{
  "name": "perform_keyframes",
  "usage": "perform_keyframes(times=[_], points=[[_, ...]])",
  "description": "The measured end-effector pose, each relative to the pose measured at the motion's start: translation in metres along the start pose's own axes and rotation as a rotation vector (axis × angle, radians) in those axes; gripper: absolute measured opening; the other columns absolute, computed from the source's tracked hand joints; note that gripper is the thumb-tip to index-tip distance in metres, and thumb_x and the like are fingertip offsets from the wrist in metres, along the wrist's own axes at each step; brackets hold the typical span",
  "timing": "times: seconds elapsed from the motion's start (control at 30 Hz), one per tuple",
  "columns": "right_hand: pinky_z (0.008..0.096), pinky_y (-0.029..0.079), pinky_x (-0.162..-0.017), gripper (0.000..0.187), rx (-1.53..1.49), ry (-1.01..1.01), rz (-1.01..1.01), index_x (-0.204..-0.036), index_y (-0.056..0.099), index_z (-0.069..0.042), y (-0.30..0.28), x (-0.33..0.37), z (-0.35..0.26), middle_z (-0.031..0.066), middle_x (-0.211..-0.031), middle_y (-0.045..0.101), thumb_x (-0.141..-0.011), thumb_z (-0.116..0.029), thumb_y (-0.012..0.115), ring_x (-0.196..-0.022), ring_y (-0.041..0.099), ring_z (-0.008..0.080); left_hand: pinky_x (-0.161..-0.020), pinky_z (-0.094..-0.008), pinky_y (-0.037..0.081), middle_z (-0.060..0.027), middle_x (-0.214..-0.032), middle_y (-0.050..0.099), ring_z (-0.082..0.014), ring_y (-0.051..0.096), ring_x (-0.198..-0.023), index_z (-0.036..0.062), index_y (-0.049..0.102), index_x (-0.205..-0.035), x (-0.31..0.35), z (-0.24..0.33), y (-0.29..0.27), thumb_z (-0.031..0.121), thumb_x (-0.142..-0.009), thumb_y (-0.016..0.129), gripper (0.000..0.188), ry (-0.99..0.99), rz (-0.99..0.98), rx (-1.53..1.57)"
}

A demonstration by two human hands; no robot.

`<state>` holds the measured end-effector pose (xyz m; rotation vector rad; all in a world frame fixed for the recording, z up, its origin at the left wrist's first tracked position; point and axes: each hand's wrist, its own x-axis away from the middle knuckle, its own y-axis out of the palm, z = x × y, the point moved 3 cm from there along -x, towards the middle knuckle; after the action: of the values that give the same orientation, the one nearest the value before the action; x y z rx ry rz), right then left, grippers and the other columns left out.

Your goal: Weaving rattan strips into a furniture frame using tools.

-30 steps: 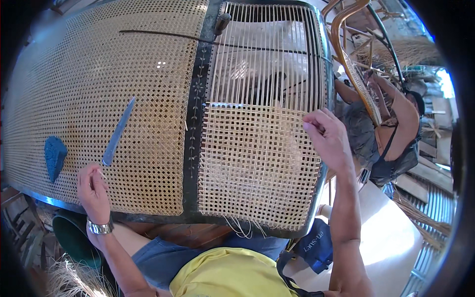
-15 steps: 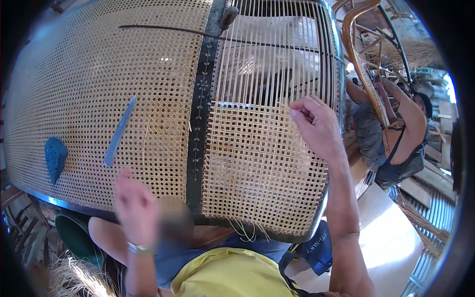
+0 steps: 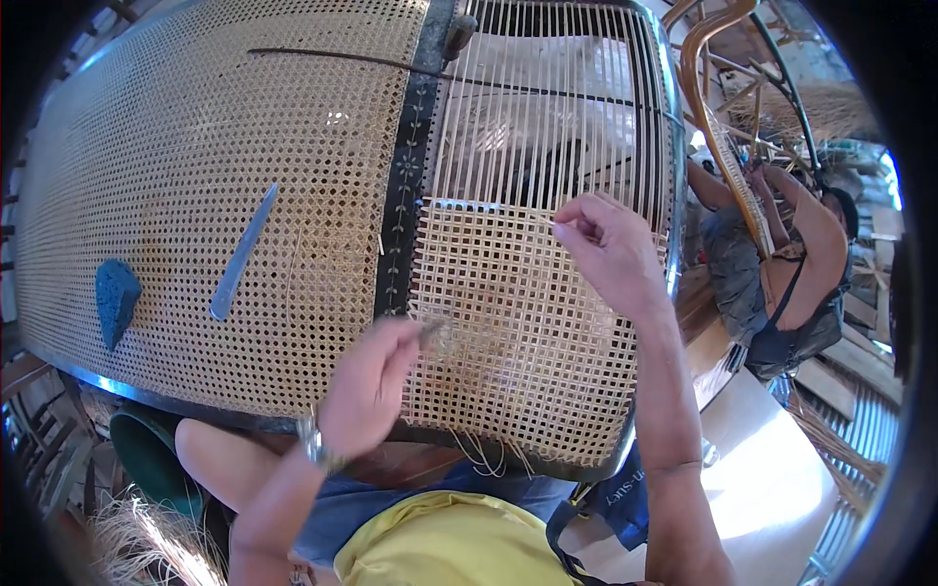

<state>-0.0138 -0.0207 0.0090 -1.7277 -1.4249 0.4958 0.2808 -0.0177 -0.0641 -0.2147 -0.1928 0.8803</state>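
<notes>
My right hand [image 3: 618, 256] is closed in a pinch at the upper edge of the woven part of the right-hand cane panel [image 3: 508, 322]. Between thumb and forefinger it holds the end of a thin pale cane strand [image 3: 543, 214]. Above that edge, bare lengthwise cane strands [image 3: 528, 107] run across the opening. My left hand [image 3: 369, 391] is closed over the dark middle rail [image 3: 401, 210], its fingertips over the panel's left side. A small, blurred dark thing [image 3: 430, 332] shows at those fingertips; its kind cannot be made out.
On the finished cane panel [image 3: 195, 176] lie a metal blade [image 3: 242, 256] and a blue sponge-like block [image 3: 117, 301]. A long dark rod [image 3: 547, 88] crosses the strands; a wooden handle [image 3: 460, 35] stands by the rail. At right another person [image 3: 782, 264] sits beside a curved wooden frame [image 3: 718, 127].
My left hand has moved right, from below the blade to the middle rail, and now shows a dark thing at its fingertips. My right hand has shifted slightly left along the woven edge.
</notes>
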Motion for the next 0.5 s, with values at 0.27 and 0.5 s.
perform_keyframes(times=[0.27,0.5], points=[[0.0417,0.051,-0.084,0.016,0.118,-0.054,-0.029,-0.093,0.069,-0.001,0.030,-0.013,-0.004,0.0116,-0.093,0.066,-0.091,-0.017,0.067,-0.092,0.065,0.0298,-0.061,-0.0431,0.050,-0.0157,-0.078,0.069,-0.0336,0.067,-0.071,0.0070,0.064,-0.102,-0.120,-0.008,-0.004,0.025,-0.100,0.057,0.019,-0.119,-0.078,-0.431],[0.0429,0.051,-0.086,0.015,0.170,-0.014,0.008,-0.093,0.069,-0.002,0.036,-0.015,-0.004,0.0117,-0.096,0.065,-0.092,-0.016,0.065,-0.095,0.064,0.0308,-0.064,-0.0454,0.053,-0.0145,-0.080,0.070,-0.0355,0.068,-0.075,0.0076,0.066,-0.096,-0.133,-0.006,0.014,0.025,-0.098,0.059,0.019,0.082,0.058,-0.511]])
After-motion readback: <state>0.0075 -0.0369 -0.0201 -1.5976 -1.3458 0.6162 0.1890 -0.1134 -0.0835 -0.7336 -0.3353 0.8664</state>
